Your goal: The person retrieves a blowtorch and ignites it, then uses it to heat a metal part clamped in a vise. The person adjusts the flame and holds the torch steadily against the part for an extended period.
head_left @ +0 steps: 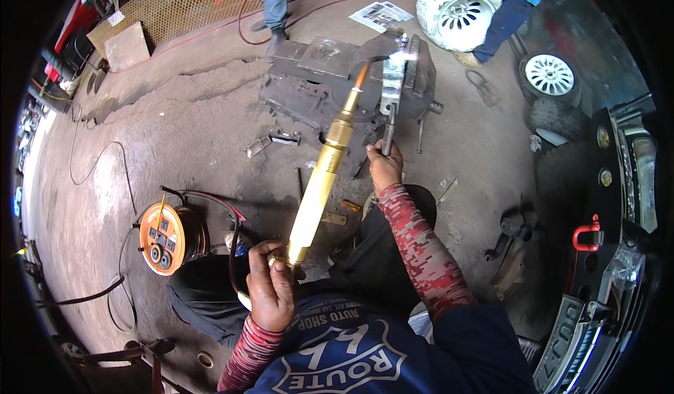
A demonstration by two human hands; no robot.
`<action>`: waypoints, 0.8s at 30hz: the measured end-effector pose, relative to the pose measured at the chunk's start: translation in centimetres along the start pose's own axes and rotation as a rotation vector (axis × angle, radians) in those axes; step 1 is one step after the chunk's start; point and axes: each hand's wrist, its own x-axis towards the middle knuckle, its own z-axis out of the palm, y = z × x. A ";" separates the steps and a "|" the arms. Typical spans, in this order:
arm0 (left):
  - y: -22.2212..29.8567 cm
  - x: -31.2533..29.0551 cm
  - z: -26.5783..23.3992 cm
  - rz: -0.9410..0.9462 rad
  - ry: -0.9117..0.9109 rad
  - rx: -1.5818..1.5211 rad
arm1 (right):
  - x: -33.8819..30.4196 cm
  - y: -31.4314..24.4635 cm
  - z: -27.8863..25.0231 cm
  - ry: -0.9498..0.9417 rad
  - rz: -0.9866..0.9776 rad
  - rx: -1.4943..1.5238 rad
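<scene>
My left hand [272, 296] is closed around the rear end of a brass gas torch [319, 183], with fingers near its valve knob. The torch slants up and away, its copper-coloured tip beside a flat shiny metal bar [392, 85]. A bright bluish-white glow shows near the bar's far end. The bar is at the right side of a heavy, dark bench vise [316, 64]; how it is held there is unclear. My right hand [386, 168] grips a grey metal rod [390, 130] whose far end meets the near end of the bar.
An orange cable reel [163, 236] stands at left, with hoses and cords around it. Small metal pieces [270, 141] lie near the vise. Two people are beyond it, one by a paper-masked wheel [460, 15]. Another wheel [549, 74] and a vehicle bumper [597, 239] are at right.
</scene>
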 end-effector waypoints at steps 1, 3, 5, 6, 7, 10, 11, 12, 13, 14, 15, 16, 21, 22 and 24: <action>-0.2 0.1 -0.1 -0.007 -0.004 0.009 | 0.2 0.0 0.1 0.019 -0.021 -0.017; -0.5 0.4 -0.1 0.044 0.026 0.017 | 0.6 -0.1 -0.3 0.044 -0.025 -0.101; -0.7 0.6 0.0 -0.041 0.006 -0.110 | 1.0 -0.1 -0.8 0.063 -0.022 -0.245; -0.7 0.8 0.0 -0.062 0.007 -0.157 | 1.2 0.1 -0.8 0.084 -0.020 -0.252; -0.6 0.8 0.1 -0.109 -0.012 -0.221 | 1.3 0.2 -1.0 0.088 0.013 -0.228; -0.3 1.1 0.1 -0.200 -0.055 -0.316 | 1.7 0.3 -1.0 0.089 0.038 -0.201; -0.2 1.2 0.1 -0.208 -0.062 -0.322 | 1.9 0.2 -1.1 0.077 0.034 -0.204; -0.1 1.3 0.1 -0.232 -0.066 -0.339 | 2.1 -0.1 -1.1 0.064 0.031 -0.208; -0.1 1.5 0.2 -0.257 -0.070 -0.357 | 2.4 -0.4 -1.3 0.063 0.035 -0.271; -0.1 1.7 0.2 -0.279 -0.076 -0.401 | 2.6 -0.7 -1.5 0.063 0.039 -0.337; -0.1 1.9 0.3 -0.274 -0.069 -0.367 | 2.8 -0.9 -1.8 0.062 0.044 -0.405; -0.1 2.0 0.3 -0.267 -0.061 -0.357 | 3.0 -1.0 -1.9 0.057 0.075 -0.404; 0.3 2.7 0.7 -0.289 -0.064 -0.398 | 4.3 1.2 -3.6 0.002 0.060 -0.307; 0.1 2.8 0.7 -0.276 -0.070 -0.404 | 4.6 2.1 -3.9 -0.068 0.038 -0.284; -0.1 2.6 0.6 -0.245 -0.032 -0.322 | 5.0 2.5 -5.1 -0.115 0.079 -0.365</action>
